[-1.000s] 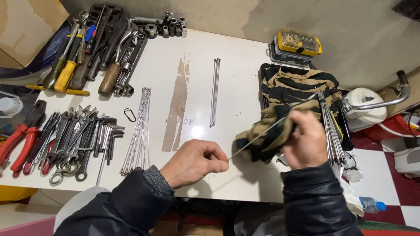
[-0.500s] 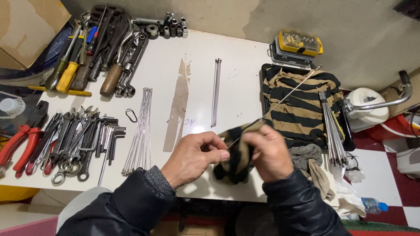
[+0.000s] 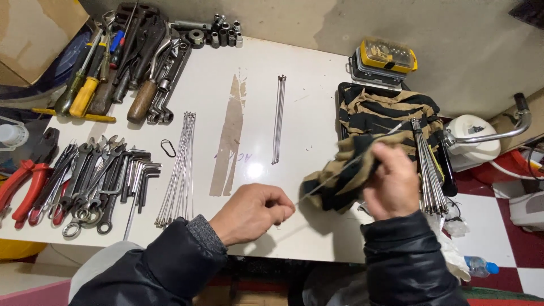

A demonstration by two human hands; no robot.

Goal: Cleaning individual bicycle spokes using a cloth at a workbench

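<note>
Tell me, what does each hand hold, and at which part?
Left hand pinches a thin metal spoke by its near end; right hand grips a striped rag wrapped around its middle.

Between your left fingers [image 3: 280, 211] you pinch a thin spoke [image 3: 328, 180] of bright bare metal, smooth and faintly gleaming. Around it, under your right fingers [image 3: 378, 161], sits a soft striped cloth [image 3: 345, 181], matt woven fabric in tan and black. Just right of those fingers lies a bundle of spokes [image 3: 428, 170], the same polished steel. The bench [image 3: 306, 102] beyond your fingers is smooth white and glossy, with a rough brown worn streak [image 3: 229, 136]. Far left of your left fingers, wrenches [image 3: 90, 181] look like dull grey metal, and the pliers [image 3: 22, 184] have glossy red plastic grips. Your sleeves [image 3: 170, 266] are dark, slightly shiny jacket fabric.
</note>
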